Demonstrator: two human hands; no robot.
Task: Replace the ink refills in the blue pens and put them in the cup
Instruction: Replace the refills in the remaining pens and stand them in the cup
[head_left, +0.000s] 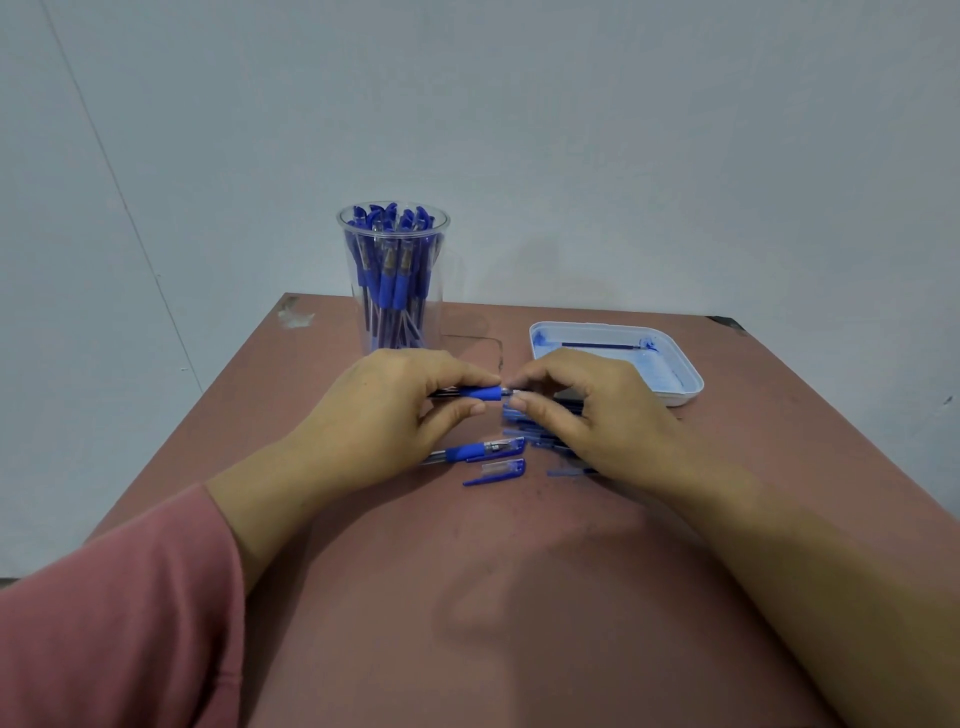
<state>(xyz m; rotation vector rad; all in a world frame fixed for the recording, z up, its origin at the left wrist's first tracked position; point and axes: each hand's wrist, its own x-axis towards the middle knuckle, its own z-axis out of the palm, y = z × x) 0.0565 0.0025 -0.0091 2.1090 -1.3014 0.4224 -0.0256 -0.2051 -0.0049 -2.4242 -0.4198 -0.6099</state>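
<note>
"Well, how should that step have been handled?"

"By the look of the grip, the step was threading the tip section on or off the front of the pen. The left hand was curled round the blue rubber grip, with its fingers and thumb pinching it. The right hand pinched the pale tip between thumb and forefinger. I'd have held the barrel steady with the left and turned only with the right, in line with the barrel, so the thread wouldn't cross and the small tip wouldn't drop (which way it had to turn, I couldn't tell)."

"And where was the pen?"

"Just above the desk, about the middle. It was nearer than the cup, which stood at the far edge packed with blue pens. It looked slim and uncapped, with a clear barrel and a blue grip."

"Anything else?"

"A capped pen and a loose cap lay just on the near side of the hands. A heap of blue parts sat partly under the right hand. Far right was a white tray holding one refill."
</note>
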